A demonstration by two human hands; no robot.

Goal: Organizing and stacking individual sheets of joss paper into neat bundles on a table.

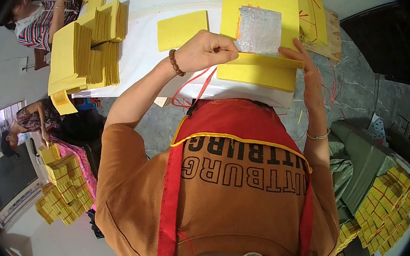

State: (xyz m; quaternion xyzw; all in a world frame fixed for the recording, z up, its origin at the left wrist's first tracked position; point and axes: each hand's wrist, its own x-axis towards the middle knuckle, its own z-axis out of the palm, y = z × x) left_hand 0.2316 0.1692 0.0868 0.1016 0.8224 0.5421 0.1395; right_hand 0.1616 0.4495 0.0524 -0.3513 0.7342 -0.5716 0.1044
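A yellow paper sheet (230, 12) with a silver foil square (260, 30) lies in front of me on the white-covered table. My left hand (212, 49) is closed, pinching the sheet's folded near strip (268, 60) between thumb and fingers. At the strip's right end is my right hand (310, 71), its fingers stretched apart and fingertips touching the sheet's right side. More yellow paper (257, 76) lies just below the strip, at the table's near edge. To the left of the foil sheet, a separate yellow piece (182, 29) rests flat.
Stacks of folded yellow paper (69, 53) stand at the left. Yellow bundles with red ties (316, 20) sit far right. Red string (204, 86) hangs near my left wrist. Two people (43, 18) work at the left. More bundles (387, 209) are piled low right.
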